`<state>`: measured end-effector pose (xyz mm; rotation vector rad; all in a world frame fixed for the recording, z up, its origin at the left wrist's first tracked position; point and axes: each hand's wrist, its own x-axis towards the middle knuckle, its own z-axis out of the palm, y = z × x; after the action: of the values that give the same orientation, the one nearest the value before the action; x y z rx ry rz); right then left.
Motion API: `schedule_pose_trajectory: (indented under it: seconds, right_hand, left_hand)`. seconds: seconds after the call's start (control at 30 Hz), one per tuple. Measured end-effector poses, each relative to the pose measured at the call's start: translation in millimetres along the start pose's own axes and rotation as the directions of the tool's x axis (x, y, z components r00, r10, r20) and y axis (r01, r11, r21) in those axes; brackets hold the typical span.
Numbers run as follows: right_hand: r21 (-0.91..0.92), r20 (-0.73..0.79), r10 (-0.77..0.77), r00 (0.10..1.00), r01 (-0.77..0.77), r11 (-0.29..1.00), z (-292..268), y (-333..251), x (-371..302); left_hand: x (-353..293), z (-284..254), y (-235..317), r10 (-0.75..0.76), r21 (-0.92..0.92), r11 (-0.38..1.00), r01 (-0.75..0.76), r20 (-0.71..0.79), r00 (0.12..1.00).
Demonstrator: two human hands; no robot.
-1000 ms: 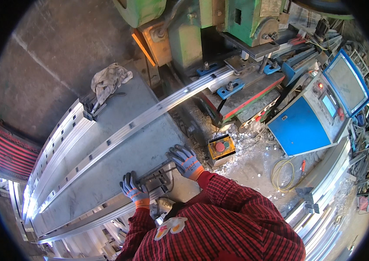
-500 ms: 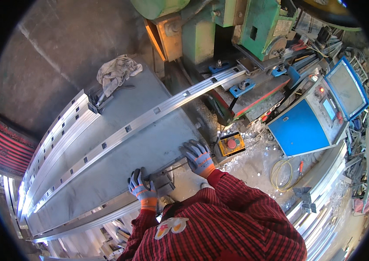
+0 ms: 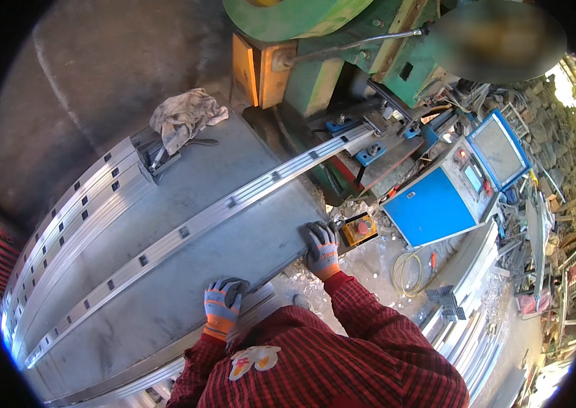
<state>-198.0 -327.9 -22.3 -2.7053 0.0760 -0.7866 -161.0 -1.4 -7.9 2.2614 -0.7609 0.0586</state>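
Note:
My left hand (image 3: 223,304), in a grey and orange work glove, rests at the near edge of a grey metal table (image 3: 233,234). Its fingers are bent against the edge and hold no loose thing. My right hand (image 3: 322,248), gloved alike, leans on the table's near right corner with its dark fingertips on the surface. Beyond both hands, a long metal profile (image 3: 207,215) with square holes lies diagonally across the table, touched by neither. Its far end reaches the work area of a green press (image 3: 322,81), between blue clamps (image 3: 371,154).
Behind the long profile, more punched profiles (image 3: 97,194) lie stacked with a crumpled rag (image 3: 189,117) beside them. A yellow box with a red button (image 3: 360,230) stands right of my right hand. Further right are a blue control cabinet (image 3: 430,207), a coiled yellow hose (image 3: 407,274) and metal scrap.
My view has turned, shifting the cabinet and press in the picture. The fingers of both hands, more spread before, now look bent at the table edge. The profile's position on the table looks much the same.

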Motion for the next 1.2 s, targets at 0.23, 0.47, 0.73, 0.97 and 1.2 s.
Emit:
schedule_pose_trajectory:
  seconds: [0.23,0.47,0.73,0.97,1.2]
  right_hand:
    - [-0.039,-0.048,0.089,0.995,-0.091,0.995,9,-11,2]
    - [-0.037,0.030,0.093,0.995,-0.092,0.995,10,-6,-3]
    - [0.015,0.083,0.036,0.996,-0.037,0.999,7,5,-3]
    - [0.051,0.074,0.009,0.997,-0.013,0.999,9,12,-6]
    - [0.033,0.018,0.026,0.999,-0.027,0.999,0,2,5]
  left_hand:
    - [6,-9,14,0.061,-0.111,0.991,-0.073,-0.105,0.993]
    - [36,1,30,0.028,-0.082,0.996,-0.041,-0.162,0.986]
    - [47,22,35,-0.076,0.100,0.991,0.085,-0.089,0.993]
    - [46,25,33,-0.069,0.085,0.993,0.077,-0.094,0.993]
    - [47,26,33,-0.044,0.074,0.996,0.053,-0.112,0.993]
